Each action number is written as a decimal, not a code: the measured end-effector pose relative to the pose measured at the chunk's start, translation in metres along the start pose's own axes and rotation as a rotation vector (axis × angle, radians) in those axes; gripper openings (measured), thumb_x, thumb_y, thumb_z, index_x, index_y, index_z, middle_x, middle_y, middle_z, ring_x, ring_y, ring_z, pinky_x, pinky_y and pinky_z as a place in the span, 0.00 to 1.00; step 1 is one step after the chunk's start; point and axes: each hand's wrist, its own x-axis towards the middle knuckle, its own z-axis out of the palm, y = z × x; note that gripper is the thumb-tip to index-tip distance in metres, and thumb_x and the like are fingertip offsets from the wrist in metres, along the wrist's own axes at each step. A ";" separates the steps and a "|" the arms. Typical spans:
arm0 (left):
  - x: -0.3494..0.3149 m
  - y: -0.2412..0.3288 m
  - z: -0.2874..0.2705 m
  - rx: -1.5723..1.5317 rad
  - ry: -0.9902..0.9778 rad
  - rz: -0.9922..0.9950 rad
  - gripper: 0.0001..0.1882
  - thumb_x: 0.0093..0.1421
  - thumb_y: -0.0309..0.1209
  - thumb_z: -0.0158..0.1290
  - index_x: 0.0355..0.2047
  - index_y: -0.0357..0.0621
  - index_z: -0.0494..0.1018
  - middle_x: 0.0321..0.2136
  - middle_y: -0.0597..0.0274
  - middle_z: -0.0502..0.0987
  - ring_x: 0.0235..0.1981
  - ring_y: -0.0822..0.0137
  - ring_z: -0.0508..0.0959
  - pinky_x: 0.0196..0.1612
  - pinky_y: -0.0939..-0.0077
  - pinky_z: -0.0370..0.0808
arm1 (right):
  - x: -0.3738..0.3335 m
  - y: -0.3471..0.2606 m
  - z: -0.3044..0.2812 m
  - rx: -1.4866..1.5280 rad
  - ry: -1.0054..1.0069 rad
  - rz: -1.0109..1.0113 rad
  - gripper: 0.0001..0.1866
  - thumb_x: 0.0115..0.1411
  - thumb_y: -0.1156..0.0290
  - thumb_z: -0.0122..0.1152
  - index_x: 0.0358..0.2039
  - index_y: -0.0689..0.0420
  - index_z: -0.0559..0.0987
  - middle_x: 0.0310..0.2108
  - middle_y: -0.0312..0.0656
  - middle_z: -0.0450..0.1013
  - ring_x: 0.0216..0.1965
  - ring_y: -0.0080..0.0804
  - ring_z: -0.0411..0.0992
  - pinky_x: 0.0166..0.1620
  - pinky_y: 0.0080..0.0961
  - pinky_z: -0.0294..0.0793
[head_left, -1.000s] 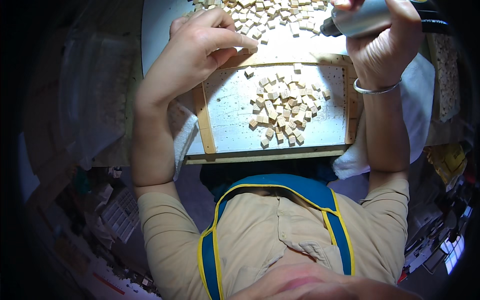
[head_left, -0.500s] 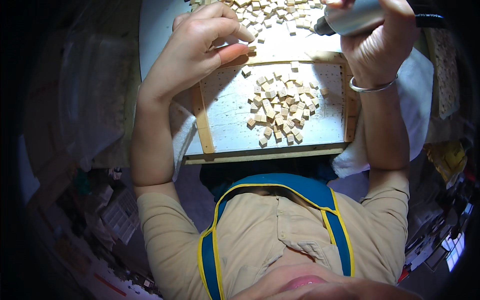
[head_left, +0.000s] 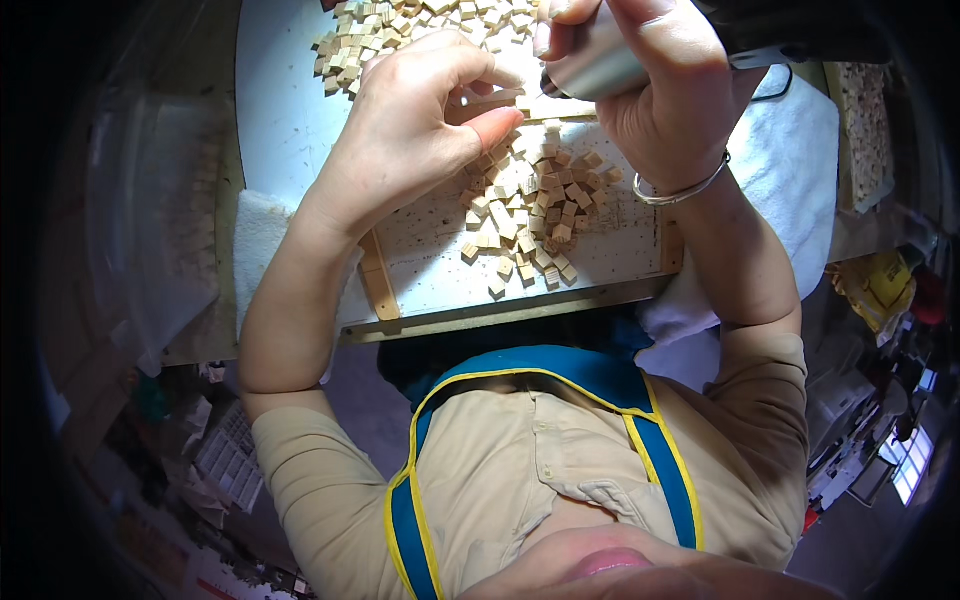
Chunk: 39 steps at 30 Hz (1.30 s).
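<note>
My left hand is closed in a pinch, thumb and forefinger on a small pale wooden cube. In my right hand is a silver, barrel-shaped handheld power tool with a dark narrow tip. That tip points left, a short way above and right of the pinched cube; whether they touch I cannot tell. Just below my hands, a loose heap of wooden cubes lies inside a white tray with wooden edge strips. Under a bright light, more wooden cubes are spread beyond my left hand.
A white towel hangs over the table's right side, and another white cloth lies at the left. The tray has a raised wooden strip on its left. Further right stands a box of small wooden pieces.
Both hands have come closer together. My right hand has moved left with the tool, its tip now near the cube in my left hand. The view has shifted a little.
</note>
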 end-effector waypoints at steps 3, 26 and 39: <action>0.001 0.000 0.002 0.004 0.004 -0.032 0.10 0.58 0.25 0.68 0.38 0.34 0.81 0.35 0.61 0.78 0.36 0.72 0.81 0.39 0.80 0.79 | -0.001 0.000 0.003 -0.033 0.014 -0.002 0.16 0.60 0.84 0.61 0.49 0.62 0.72 0.34 0.40 0.75 0.31 0.27 0.78 0.32 0.22 0.80; 0.004 -0.004 0.008 0.121 0.107 0.084 0.07 0.53 0.32 0.68 0.30 0.45 0.83 0.28 0.61 0.81 0.31 0.65 0.84 0.36 0.70 0.78 | 0.010 0.025 -0.034 -0.286 -0.517 0.114 0.08 0.64 0.79 0.53 0.43 0.61 0.75 0.38 0.36 0.73 0.35 0.21 0.72 0.39 0.22 0.74; 0.000 -0.007 0.009 0.134 0.103 0.033 0.09 0.54 0.37 0.68 0.32 0.48 0.84 0.29 0.61 0.81 0.34 0.60 0.82 0.41 0.62 0.75 | 0.001 -0.009 0.002 -2.484 -0.919 -1.520 0.09 0.68 0.73 0.49 0.43 0.61 0.76 0.46 0.35 0.74 0.44 0.26 0.72 0.49 0.26 0.73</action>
